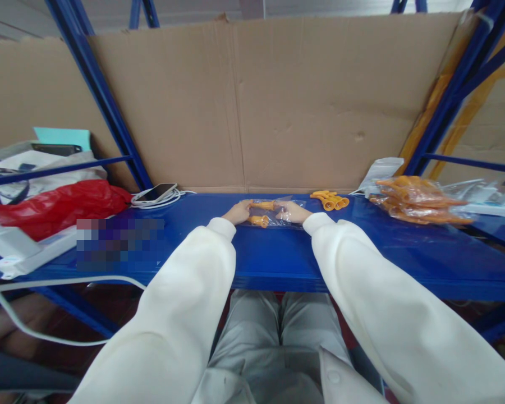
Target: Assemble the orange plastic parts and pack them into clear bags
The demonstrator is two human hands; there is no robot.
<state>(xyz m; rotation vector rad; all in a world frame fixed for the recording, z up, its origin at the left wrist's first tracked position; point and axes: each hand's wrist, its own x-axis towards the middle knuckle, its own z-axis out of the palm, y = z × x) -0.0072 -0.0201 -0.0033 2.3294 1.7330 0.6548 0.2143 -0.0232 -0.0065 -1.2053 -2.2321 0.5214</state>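
Left grip pinches orange tube near desk's back edge, can't tell right grip; I'd expect light, stiff, hold mid-body.

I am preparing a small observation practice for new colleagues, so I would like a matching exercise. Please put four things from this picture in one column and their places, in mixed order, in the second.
Things:
1. phone
2. right hand
3. packets
4. loose orange pieces

Places:
A. between the right hand and the packets
B. touching a clear bag
C. on a coiled white cable
D. piled toward the right of the blue table

Right pairs: 1-C, 2-B, 3-D, 4-A
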